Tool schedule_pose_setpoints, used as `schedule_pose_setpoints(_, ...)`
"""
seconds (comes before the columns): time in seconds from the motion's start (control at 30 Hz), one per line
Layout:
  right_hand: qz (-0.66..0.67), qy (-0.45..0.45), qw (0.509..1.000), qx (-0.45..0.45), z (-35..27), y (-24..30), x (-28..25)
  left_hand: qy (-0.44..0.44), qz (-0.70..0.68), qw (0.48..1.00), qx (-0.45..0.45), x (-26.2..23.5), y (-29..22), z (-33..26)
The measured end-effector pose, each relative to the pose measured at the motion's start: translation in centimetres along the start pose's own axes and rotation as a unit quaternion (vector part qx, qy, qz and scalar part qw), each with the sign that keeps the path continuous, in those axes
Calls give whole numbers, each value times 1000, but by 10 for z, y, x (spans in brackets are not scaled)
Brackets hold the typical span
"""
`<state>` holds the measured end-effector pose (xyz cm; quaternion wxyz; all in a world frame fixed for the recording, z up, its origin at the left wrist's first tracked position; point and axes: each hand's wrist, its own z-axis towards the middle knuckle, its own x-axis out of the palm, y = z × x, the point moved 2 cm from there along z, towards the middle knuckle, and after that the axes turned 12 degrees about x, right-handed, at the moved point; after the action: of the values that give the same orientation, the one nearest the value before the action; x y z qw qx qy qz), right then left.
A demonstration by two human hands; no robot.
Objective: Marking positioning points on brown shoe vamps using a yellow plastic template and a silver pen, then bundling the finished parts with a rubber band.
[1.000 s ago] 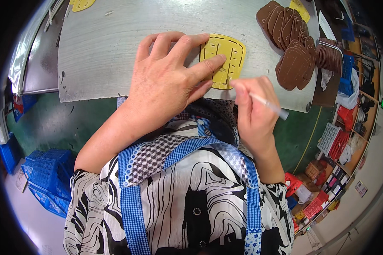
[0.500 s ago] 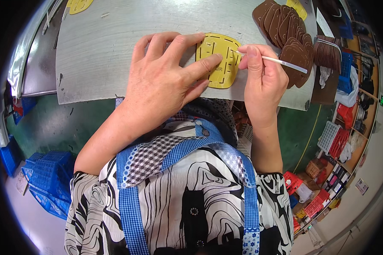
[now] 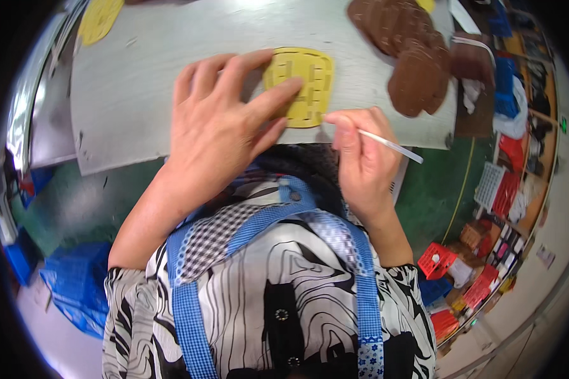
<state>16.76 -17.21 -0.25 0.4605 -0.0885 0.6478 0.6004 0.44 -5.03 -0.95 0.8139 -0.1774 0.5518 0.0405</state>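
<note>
A yellow slotted template [image 3: 316, 76] lies flat on the grey worktable, near its front edge. My left hand [image 3: 218, 117] rests on it with fingers spread, the fingertips pressing its left edge and middle. Between the thumb and fingers of my right hand [image 3: 363, 151] is a slim white pen [image 3: 389, 146], its back end pointing to the lower right. The pen's tip is hidden by my fingers, by the template's lower right corner. Whatever lies under the template cannot be seen.
Overlapping brown pieces [image 3: 417, 79] are piled at the table's right, beside a strapped brown bundle [image 3: 473, 60]. Another yellow template [image 3: 100, 19] lies at the far left. Blue crates [image 3: 76, 278] stand on the floor at left; shelves with red baskets [image 3: 437, 260] line the right.
My right hand with the pen has moved down from the template's upper right slots to its lower right corner. The table and its contents have shifted in view; my left hand stays on the template.
</note>
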Motion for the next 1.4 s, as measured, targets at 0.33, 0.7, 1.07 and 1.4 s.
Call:
schedule_pose_setpoints(0.33,-16,-150,984,-97,32,-9,26,86,-130,987,36,-18,42,39)
schedule_pose_setpoints(0.7,-23,-266,955,130,49,-84,-73,-65,134,989,-16,-18,86,29)
schedule_pose_setpoints(1.07,227,-115,959,126,33,-35,-32,110,-65,988,83,-11,-3,-20)
schedule_pose_setpoints(1.4,158,29,980,113,45,-7,19,-84,-79,993,-23,-8,6,-14)
